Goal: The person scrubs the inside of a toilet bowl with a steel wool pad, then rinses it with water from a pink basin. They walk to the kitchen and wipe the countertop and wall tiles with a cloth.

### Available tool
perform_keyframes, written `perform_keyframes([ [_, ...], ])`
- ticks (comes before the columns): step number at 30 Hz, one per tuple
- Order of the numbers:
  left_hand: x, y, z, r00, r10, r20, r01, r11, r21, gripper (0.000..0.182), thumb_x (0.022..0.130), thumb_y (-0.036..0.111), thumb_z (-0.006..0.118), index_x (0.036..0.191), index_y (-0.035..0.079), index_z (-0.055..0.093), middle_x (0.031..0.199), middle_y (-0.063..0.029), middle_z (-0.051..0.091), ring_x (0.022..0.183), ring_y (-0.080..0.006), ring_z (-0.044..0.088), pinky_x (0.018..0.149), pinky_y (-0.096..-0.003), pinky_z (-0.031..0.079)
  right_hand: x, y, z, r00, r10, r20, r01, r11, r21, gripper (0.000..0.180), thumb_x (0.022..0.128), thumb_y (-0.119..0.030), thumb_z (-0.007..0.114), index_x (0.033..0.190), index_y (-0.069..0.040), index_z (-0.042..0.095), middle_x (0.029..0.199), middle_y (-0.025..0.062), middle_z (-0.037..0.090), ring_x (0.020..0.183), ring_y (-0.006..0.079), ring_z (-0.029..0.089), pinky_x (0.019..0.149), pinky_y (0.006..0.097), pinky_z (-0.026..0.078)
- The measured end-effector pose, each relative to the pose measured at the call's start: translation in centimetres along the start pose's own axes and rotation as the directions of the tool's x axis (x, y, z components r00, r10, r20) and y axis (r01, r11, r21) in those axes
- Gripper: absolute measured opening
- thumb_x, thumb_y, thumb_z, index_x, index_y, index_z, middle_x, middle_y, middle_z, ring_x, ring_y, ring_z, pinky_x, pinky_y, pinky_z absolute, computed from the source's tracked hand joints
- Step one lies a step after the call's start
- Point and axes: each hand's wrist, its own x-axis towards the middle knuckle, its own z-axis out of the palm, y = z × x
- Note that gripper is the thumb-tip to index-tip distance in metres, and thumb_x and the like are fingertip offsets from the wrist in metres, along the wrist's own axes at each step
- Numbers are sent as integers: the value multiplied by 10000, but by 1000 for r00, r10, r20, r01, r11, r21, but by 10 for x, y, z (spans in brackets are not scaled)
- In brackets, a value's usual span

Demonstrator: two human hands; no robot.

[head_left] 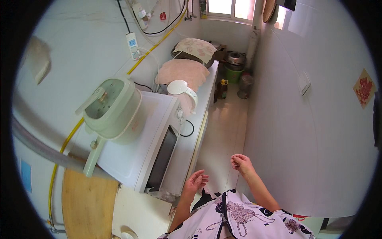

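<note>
My left hand (195, 182) is raised at the lower middle with its fingers apart and nothing in them, just right of the counter's edge. To its right, my right hand (241, 163) hangs over the floor, fingers curled; whether something small is between them cannot be told. A white microwave oven (134, 161) stands on the counter at my left, bearing a pale green electric pot (119, 110) with a lid and a long handle. Behind the microwave is a white and pink electric kettle (182, 92), near a pink cloth (182, 70).
A narrow floor strip (223, 125) runs between the counter and the right wall (298, 134). At its far end are an oil bottle (223, 89), a glass jar (246, 86) and a metal pot (235, 58) on a green bucket (233, 74). A wooden board (89, 200) lies lower left.
</note>
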Motion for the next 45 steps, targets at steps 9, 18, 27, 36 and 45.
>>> perform_keyframes([
  [9,54,23,-31,991,-135,-22,136,990,28,314,947,204,456,1195,21,520,1024,-94,624,915,-172,605,830,-304,483,94,-29,12,997,78,26,-80,993,88,133,878,-184,555,937,-71,592,804,11,606,694,99,573,606,250,483],
  [18,130,45,-24,980,-91,-175,87,996,-34,341,911,183,533,1195,-5,513,1062,-117,617,941,-169,591,846,-291,464,276,-120,50,986,-17,166,6,998,69,152,884,-187,549,930,-46,583,815,21,593,687,87,550,591,237,462],
  [27,263,72,24,964,-31,-262,40,999,30,330,918,88,499,1228,-25,485,1120,-121,591,1041,-163,549,931,-271,404,476,-247,72,978,-47,205,38,998,45,211,885,-222,550,963,-27,576,861,37,583,711,92,552,580,231,460],
  [36,328,100,56,926,-89,-368,98,995,5,348,913,76,496,1240,-38,461,1126,-139,584,1068,-179,538,944,-279,393,641,-338,119,993,-117,-1,116,982,150,578,830,-297,648,1232,-12,347,1139,112,493,862,186,580,581,271,487],
  [45,351,114,67,909,-58,-412,78,996,32,343,914,78,497,1233,-46,463,1100,-134,593,1054,-181,548,942,-286,403,679,-352,123,998,61,-19,-63,962,-266,346,763,-275,691,887,28,581,705,91,556,553,167,536,424,291,403],
])
